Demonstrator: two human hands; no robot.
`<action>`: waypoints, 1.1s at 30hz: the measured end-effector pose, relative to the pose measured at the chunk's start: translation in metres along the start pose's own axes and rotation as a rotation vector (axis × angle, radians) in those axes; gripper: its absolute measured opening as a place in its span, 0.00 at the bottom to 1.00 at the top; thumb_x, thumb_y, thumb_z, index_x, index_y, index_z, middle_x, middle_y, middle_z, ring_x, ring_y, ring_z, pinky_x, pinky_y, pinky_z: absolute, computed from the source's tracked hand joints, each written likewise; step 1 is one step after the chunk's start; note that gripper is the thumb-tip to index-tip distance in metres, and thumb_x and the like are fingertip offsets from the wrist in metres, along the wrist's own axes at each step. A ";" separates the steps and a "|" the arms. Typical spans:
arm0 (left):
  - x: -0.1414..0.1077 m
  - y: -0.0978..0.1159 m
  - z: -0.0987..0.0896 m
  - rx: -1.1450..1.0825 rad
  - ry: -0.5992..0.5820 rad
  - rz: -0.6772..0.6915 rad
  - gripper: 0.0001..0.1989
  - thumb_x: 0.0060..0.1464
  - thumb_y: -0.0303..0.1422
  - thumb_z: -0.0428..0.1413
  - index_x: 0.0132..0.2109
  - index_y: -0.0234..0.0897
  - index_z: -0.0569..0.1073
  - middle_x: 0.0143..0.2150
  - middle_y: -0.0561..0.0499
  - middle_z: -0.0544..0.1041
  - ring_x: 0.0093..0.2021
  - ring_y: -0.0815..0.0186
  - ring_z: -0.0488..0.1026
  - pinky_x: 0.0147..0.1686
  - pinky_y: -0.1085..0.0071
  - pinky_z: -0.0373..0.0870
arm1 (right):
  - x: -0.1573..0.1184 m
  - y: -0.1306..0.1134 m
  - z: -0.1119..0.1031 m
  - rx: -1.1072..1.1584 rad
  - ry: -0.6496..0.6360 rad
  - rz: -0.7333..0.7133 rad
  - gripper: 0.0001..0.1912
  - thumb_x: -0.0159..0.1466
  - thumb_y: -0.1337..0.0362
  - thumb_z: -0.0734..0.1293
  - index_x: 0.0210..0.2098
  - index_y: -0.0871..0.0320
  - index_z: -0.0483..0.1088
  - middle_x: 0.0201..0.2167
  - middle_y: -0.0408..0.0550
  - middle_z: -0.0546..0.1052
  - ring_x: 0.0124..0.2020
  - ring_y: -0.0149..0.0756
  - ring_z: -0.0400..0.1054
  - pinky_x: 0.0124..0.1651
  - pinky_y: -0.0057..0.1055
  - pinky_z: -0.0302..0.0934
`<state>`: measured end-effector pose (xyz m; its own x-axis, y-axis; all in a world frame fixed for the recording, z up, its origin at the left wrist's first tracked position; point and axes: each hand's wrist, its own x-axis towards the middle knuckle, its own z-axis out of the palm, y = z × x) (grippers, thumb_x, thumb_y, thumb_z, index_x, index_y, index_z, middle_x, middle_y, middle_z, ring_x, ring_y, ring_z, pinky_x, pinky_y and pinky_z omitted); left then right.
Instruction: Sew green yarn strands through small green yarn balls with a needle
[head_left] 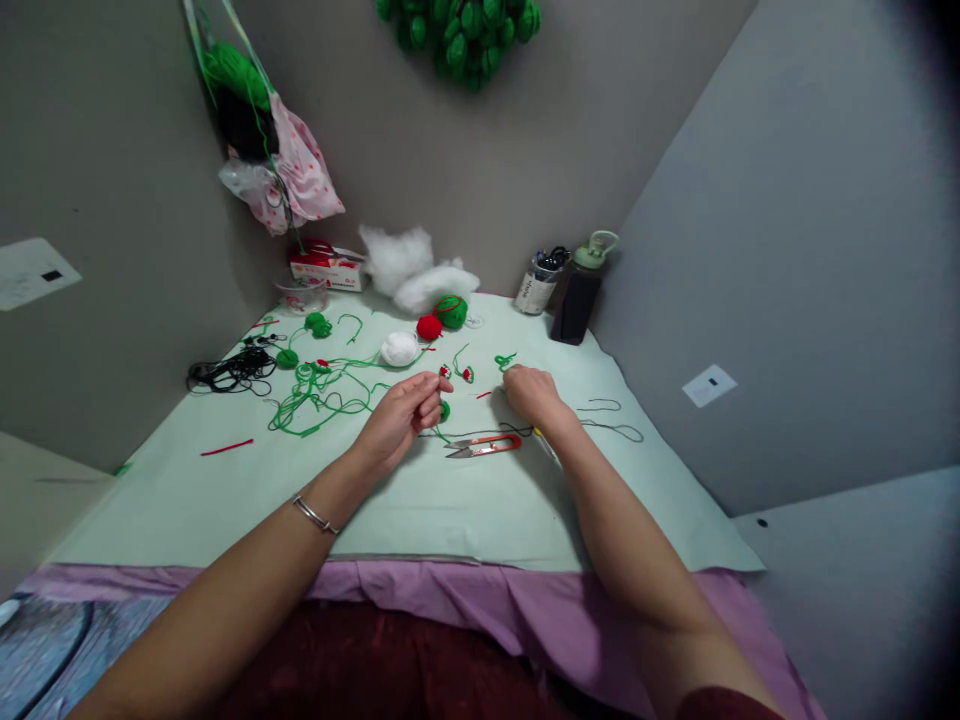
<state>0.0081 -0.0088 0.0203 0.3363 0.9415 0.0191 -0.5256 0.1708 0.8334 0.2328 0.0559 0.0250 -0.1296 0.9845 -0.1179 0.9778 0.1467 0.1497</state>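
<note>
My left hand (409, 412) is raised above the middle of the table, its fingers pinched together by a small red, white and green crocheted piece (445, 371). A similar small piece (468, 375) lies just to the right. My right hand (531, 394) is closed beside a curl of green yarn (505, 361); its fingertips are hidden behind the hand. Orange-handled thread snips (486, 446) lie between my hands, nearer to me. Under my left fingers a green bit (445, 411) partly shows.
Tangled green yarn (300, 400) and black cord (236, 370) spread at left. Behind are a white ball (400, 348), red ball (429, 328), green ball (451, 311), stuffing (397, 258), a pen cup (534, 290) and a bottle (577, 303).
</note>
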 end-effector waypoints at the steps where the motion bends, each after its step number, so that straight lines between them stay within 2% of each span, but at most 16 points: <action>1: 0.000 -0.001 -0.001 0.013 0.003 0.001 0.13 0.59 0.38 0.63 0.37 0.29 0.76 0.21 0.60 0.56 0.21 0.77 0.54 0.23 0.80 0.52 | 0.000 -0.001 0.001 0.008 0.010 0.005 0.20 0.67 0.76 0.56 0.50 0.66 0.76 0.50 0.67 0.78 0.52 0.49 0.74 0.48 0.35 0.61; 5: 0.000 -0.004 -0.002 0.074 0.001 0.002 0.14 0.61 0.39 0.60 0.39 0.29 0.75 0.22 0.60 0.56 0.21 0.77 0.55 0.23 0.80 0.50 | -0.003 0.003 0.000 0.056 0.073 0.021 0.15 0.65 0.72 0.60 0.45 0.62 0.77 0.47 0.61 0.80 0.49 0.48 0.75 0.46 0.35 0.62; 7: -0.001 -0.007 -0.002 0.122 0.001 0.021 0.14 0.62 0.40 0.59 0.40 0.30 0.75 0.22 0.59 0.57 0.22 0.76 0.56 0.24 0.79 0.51 | -0.005 0.007 -0.003 0.201 0.162 0.033 0.13 0.64 0.70 0.62 0.44 0.59 0.77 0.43 0.56 0.81 0.46 0.45 0.75 0.44 0.34 0.62; 8: -0.001 -0.008 -0.003 0.153 0.006 0.039 0.14 0.63 0.40 0.58 0.41 0.31 0.75 0.23 0.59 0.59 0.22 0.76 0.57 0.25 0.78 0.53 | -0.007 0.009 -0.005 0.355 0.218 0.032 0.13 0.63 0.70 0.63 0.44 0.58 0.76 0.40 0.54 0.81 0.43 0.43 0.76 0.43 0.33 0.62; 10: -0.002 -0.011 -0.002 0.238 0.027 0.096 0.14 0.64 0.40 0.56 0.44 0.32 0.75 0.24 0.57 0.63 0.24 0.74 0.60 0.27 0.77 0.57 | -0.013 0.008 -0.010 0.810 0.299 -0.003 0.14 0.61 0.69 0.65 0.46 0.59 0.75 0.34 0.49 0.80 0.35 0.38 0.75 0.39 0.31 0.63; 13: -0.004 -0.015 0.000 0.366 0.062 0.179 0.14 0.65 0.40 0.54 0.47 0.33 0.74 0.25 0.56 0.67 0.27 0.71 0.64 0.32 0.74 0.63 | -0.028 -0.007 -0.019 1.464 0.270 -0.126 0.13 0.58 0.63 0.71 0.43 0.60 0.74 0.30 0.46 0.79 0.30 0.34 0.74 0.34 0.30 0.65; 15: -0.004 -0.016 0.001 0.410 0.066 0.198 0.14 0.66 0.40 0.52 0.48 0.34 0.74 0.25 0.56 0.68 0.27 0.70 0.65 0.33 0.73 0.64 | -0.039 -0.022 -0.023 1.693 0.237 -0.196 0.14 0.55 0.58 0.75 0.36 0.59 0.73 0.31 0.47 0.80 0.31 0.34 0.74 0.34 0.29 0.66; 17: -0.005 -0.017 0.001 0.423 0.057 0.197 0.14 0.66 0.40 0.52 0.49 0.34 0.73 0.26 0.56 0.68 0.27 0.70 0.65 0.33 0.73 0.64 | -0.047 -0.037 -0.024 1.770 0.229 -0.241 0.14 0.54 0.57 0.77 0.33 0.59 0.74 0.29 0.46 0.79 0.29 0.32 0.73 0.33 0.29 0.66; 20: -0.004 -0.018 0.001 0.430 0.029 0.192 0.14 0.66 0.41 0.51 0.49 0.34 0.73 0.27 0.56 0.69 0.28 0.70 0.66 0.34 0.72 0.64 | -0.050 -0.051 -0.020 1.753 0.264 -0.280 0.13 0.54 0.57 0.77 0.30 0.59 0.74 0.23 0.43 0.76 0.25 0.29 0.68 0.31 0.28 0.64; 24: -0.004 -0.017 0.002 0.497 0.008 0.192 0.12 0.66 0.40 0.52 0.42 0.36 0.71 0.26 0.56 0.70 0.27 0.70 0.67 0.34 0.72 0.65 | -0.049 -0.052 -0.013 1.587 0.330 -0.332 0.12 0.57 0.57 0.75 0.31 0.59 0.73 0.26 0.43 0.75 0.26 0.30 0.66 0.31 0.28 0.61; 27: -0.005 -0.017 0.003 0.567 0.042 0.237 0.11 0.66 0.39 0.52 0.39 0.37 0.69 0.25 0.57 0.70 0.27 0.70 0.67 0.34 0.72 0.66 | -0.053 -0.047 -0.011 1.253 0.405 -0.430 0.09 0.65 0.58 0.70 0.33 0.58 0.73 0.29 0.44 0.75 0.29 0.30 0.66 0.34 0.27 0.59; 29: -0.006 -0.017 0.002 0.624 0.070 0.276 0.10 0.66 0.38 0.51 0.40 0.37 0.70 0.24 0.57 0.69 0.27 0.69 0.66 0.34 0.72 0.66 | -0.056 -0.045 -0.012 0.983 0.423 -0.466 0.09 0.69 0.60 0.65 0.34 0.57 0.72 0.29 0.43 0.74 0.28 0.29 0.63 0.34 0.27 0.55; 31: -0.006 -0.017 0.001 0.692 0.095 0.301 0.11 0.67 0.37 0.50 0.43 0.36 0.73 0.24 0.57 0.68 0.27 0.69 0.66 0.34 0.72 0.65 | -0.059 -0.044 -0.012 0.771 0.421 -0.444 0.10 0.71 0.61 0.62 0.36 0.56 0.73 0.27 0.43 0.73 0.25 0.29 0.59 0.32 0.28 0.51; 33: -0.006 -0.018 -0.001 0.765 0.113 0.318 0.14 0.68 0.37 0.48 0.51 0.35 0.74 0.25 0.57 0.67 0.27 0.69 0.65 0.33 0.72 0.65 | -0.060 -0.045 -0.013 0.668 0.438 -0.384 0.10 0.72 0.63 0.61 0.37 0.56 0.73 0.26 0.42 0.73 0.24 0.29 0.57 0.32 0.29 0.48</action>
<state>0.0146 -0.0174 0.0047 0.1599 0.9420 0.2952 0.1069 -0.3138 0.9435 0.1949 -0.0086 0.0381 -0.3867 0.8471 0.3645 0.7280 0.5231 -0.4432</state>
